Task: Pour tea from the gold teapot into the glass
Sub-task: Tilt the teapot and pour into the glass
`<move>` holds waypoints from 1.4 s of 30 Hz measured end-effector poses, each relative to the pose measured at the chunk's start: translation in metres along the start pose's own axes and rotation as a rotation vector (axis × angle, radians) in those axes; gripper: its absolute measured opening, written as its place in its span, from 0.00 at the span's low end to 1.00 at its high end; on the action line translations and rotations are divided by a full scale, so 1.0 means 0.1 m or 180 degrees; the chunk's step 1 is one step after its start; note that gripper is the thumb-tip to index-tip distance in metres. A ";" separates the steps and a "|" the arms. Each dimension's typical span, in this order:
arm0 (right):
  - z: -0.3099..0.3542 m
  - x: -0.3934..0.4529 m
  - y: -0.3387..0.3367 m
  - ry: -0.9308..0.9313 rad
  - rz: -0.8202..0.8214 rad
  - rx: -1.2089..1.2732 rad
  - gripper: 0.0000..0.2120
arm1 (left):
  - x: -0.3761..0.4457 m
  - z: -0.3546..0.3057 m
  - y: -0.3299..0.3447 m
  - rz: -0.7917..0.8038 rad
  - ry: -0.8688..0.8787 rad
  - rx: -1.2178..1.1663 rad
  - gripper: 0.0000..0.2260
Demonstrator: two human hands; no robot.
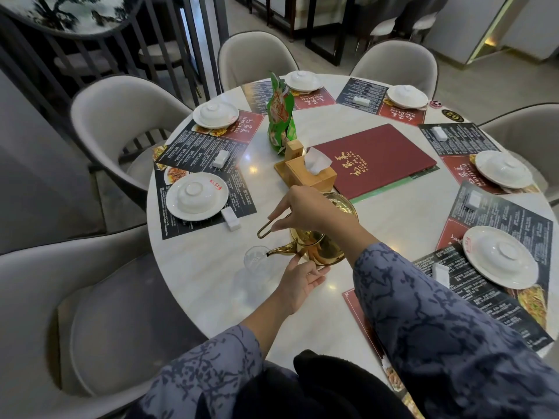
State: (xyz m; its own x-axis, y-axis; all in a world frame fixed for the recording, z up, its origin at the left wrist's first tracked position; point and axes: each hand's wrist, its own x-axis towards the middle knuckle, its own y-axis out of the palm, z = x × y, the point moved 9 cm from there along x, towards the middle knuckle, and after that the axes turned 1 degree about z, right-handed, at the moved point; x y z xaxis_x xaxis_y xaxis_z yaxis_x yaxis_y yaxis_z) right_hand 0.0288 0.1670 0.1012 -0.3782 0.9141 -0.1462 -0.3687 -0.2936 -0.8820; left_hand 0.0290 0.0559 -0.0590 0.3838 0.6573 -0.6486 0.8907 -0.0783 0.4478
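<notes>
Farthest to the left of the fingers, a white upturned bowl on a white plate (pixel 196 196) sits on a black printed placemat whose small text is too fine to read. Nearer in, the small clear drinking glass (pixel 257 257) stands upright on the round white marble-look bench (pixel 193 276), just left of the left hand's fingertips; it looks thin, light and breakable, easy to tip if the spout knocks it. The spout of the polished gold metal teapot (pixel 320 246) reaches over the glass rim, the pot tilted toward it, and no stream can be made out. The left hand (pixel 298 282) lies palm-up beneath the pot, fingers (pixel 314 275) loosely spread and touching its lower wall near the spout's root, steadying, not clasping. Above, the right hand (pixel 305 208) is curled round the thin looped wire handle (pixel 267 226), gripping it from over the lid. The pot seems rigid, slick and probably heavy with liquid, perhaps hot, so the handle is the sound place to hold, with the underside only lightly supported. Beyond the fingers stand a green snack pouch (pixel 281 113) with unreadable print and a wooden tissue box (pixel 310 173). To the right lies a dark red menu folder (pixel 375 160) stamped in gold with large Chinese characters and the words "MAO JIA CAI"; the red placemat corners carry what looks like the same name.
</notes>
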 end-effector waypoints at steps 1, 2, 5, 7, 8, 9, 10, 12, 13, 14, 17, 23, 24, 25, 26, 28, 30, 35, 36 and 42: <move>0.00 0.00 0.00 -0.0001 0.0000 -0.0004 0.12 | 0.00 0.00 0.00 0.0002 0.0008 0.0005 0.31; 0.01 0.00 0.00 -0.0003 -0.0001 -0.0005 0.12 | 0.00 0.00 0.00 0.0002 0.0013 0.0008 0.31; 0.02 0.01 0.00 -0.0014 -0.0009 -0.0009 0.12 | 0.00 0.00 0.00 -0.0004 0.0017 -0.0013 0.31; 0.04 0.00 0.00 -0.0033 -0.0006 -0.0048 0.12 | 0.00 -0.01 0.01 0.0010 0.0035 -0.0014 0.31; 0.05 0.00 -0.01 -0.0042 -0.0009 -0.0067 0.12 | -0.01 -0.02 0.01 0.0020 0.0035 -0.0014 0.31; 0.06 0.00 -0.01 -0.0048 -0.0011 -0.0074 0.12 | -0.01 -0.02 0.01 0.0028 0.0031 -0.0015 0.31; 0.06 0.01 -0.01 -0.0044 -0.0013 -0.0069 0.12 | 0.00 -0.02 0.01 0.0033 0.0028 -0.0019 0.31; 0.07 0.01 -0.01 -0.0030 -0.0016 -0.0062 0.12 | 0.00 -0.02 0.01 0.0030 0.0018 -0.0007 0.31; 0.07 0.01 -0.01 -0.0026 -0.0014 -0.0072 0.12 | 0.00 -0.02 0.02 0.0030 0.0013 0.0002 0.31; 0.08 0.01 -0.02 -0.0025 -0.0012 -0.0083 0.12 | 0.00 -0.02 0.02 0.0032 0.0013 0.0014 0.31; 0.09 0.00 -0.03 -0.0023 -0.0022 -0.0111 0.12 | -0.01 -0.03 0.02 0.0031 0.0024 0.0047 0.30; 0.12 0.01 -0.03 -0.0036 -0.0023 -0.0194 0.13 | -0.01 -0.04 0.02 0.0069 0.0050 0.0070 0.29; 0.12 0.01 -0.02 -0.0042 -0.0027 -0.0196 0.13 | -0.01 -0.05 0.02 0.0071 0.0051 0.0070 0.29; 0.13 0.02 -0.02 -0.0045 -0.0031 -0.0194 0.13 | -0.02 -0.05 0.03 0.0082 0.0054 0.0057 0.29; 0.14 0.02 -0.02 -0.0047 -0.0035 -0.0191 0.13 | -0.03 -0.06 0.03 0.0091 0.0058 0.0048 0.29; 0.14 0.02 -0.02 -0.0047 -0.0043 -0.0198 0.13 | -0.03 -0.07 0.03 0.0095 0.0066 0.0050 0.29; 0.14 0.03 -0.03 -0.0040 -0.0065 -0.0216 0.12 | -0.02 -0.07 0.03 0.0096 0.0081 0.0045 0.30; 0.16 0.04 -0.04 -0.0014 -0.0090 -0.0249 0.12 | -0.02 -0.08 0.03 0.0109 0.0084 0.0009 0.31; 0.16 0.04 -0.04 -0.0009 -0.0086 -0.0256 0.12 | -0.03 -0.08 0.04 0.0124 0.0090 0.0015 0.31; 0.17 0.05 -0.02 0.0010 -0.0077 -0.0279 0.12 | -0.05 -0.11 0.04 0.0144 0.0102 0.0029 0.31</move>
State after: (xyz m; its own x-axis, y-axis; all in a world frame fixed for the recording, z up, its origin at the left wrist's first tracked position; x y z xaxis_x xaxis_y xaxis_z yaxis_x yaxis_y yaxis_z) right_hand 0.0132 0.1670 0.1096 -0.3673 0.9216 -0.1258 -0.3018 -0.2460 -0.9211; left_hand 0.0284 0.0601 -0.0470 0.4160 0.6765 -0.6077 0.8748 -0.1154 0.4705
